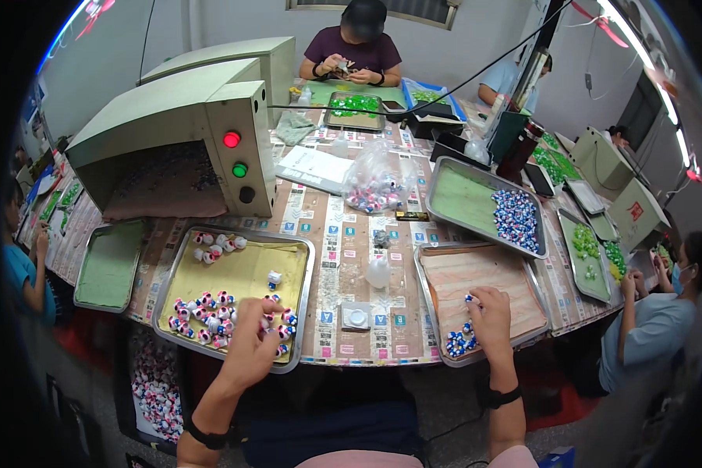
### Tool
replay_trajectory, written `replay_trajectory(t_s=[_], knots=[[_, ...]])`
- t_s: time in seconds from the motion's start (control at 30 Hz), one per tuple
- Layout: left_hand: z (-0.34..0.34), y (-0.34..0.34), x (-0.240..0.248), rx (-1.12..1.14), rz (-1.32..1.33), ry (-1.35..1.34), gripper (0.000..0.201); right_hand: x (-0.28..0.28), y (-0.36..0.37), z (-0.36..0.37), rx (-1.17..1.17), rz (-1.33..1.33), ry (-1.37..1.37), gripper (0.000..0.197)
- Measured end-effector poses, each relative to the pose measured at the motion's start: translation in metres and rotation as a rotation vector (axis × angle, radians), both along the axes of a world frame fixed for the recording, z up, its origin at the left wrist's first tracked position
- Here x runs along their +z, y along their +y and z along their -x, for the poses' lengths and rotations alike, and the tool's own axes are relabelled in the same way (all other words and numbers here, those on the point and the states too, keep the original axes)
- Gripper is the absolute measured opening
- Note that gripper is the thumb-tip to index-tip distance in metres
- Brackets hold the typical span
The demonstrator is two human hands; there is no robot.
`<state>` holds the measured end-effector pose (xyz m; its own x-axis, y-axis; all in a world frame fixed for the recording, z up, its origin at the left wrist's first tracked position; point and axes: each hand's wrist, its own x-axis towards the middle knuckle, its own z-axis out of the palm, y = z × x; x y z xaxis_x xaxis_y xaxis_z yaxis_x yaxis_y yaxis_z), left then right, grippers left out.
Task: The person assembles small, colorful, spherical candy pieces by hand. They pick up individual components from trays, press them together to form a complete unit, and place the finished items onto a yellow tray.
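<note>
My left hand [251, 343] is over the right side of a metal tray [308, 269] lined with yellow cloth. Its fingers are closed, and small pink, white and dark blue pieces show right beside them, so what they hold is hard to make out. Many small pink-and-white pieces [207, 316] lie in that tray, with one white-and-blue piece [274, 278] standing apart. My right hand [491, 316] pinches a small blue-and-white piece [469, 299] above a second tray [483, 273] lined with peach cloth. More blue-and-white pieces [460, 343] lie under it.
Between the trays sit a small white dish [356, 316] and a white round bottle [378, 272]. Behind are a bag of pieces [378, 183], a green-lined tray [464, 199] and a beige machine [171, 132] with lit buttons. Co-workers sit across and to both sides.
</note>
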<state>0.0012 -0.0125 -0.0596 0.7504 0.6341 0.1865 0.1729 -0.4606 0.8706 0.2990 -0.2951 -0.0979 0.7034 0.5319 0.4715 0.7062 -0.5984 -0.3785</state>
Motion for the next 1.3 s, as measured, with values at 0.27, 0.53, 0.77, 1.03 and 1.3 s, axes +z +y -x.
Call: replay_trajectory(t_s=[0.27,0.53,0.77,1.03,1.3], knots=[[0.022,-0.048,-0.010,-0.330,1.108,-0.143,0.024,-0.006,0.019,0.001,-0.026,0.007,0.172,0.021],[0.015,-0.068,-0.022,-0.381,1.450,-0.348,0.043,0.023,0.020,0.051,0.281,-0.361,0.846,0.013],[0.022,-0.070,-0.024,-0.344,1.435,-0.314,0.039,0.028,0.062,0.093,0.407,-0.401,1.263,0.015],[0.032,-0.071,-0.038,-0.318,1.496,-0.324,0.034,0.029,0.091,0.095,0.448,-0.325,1.290,0.020],[0.034,-0.074,-0.041,-0.289,1.521,-0.368,0.032,0.014,0.111,0.104,0.487,-0.205,0.606,0.014]])
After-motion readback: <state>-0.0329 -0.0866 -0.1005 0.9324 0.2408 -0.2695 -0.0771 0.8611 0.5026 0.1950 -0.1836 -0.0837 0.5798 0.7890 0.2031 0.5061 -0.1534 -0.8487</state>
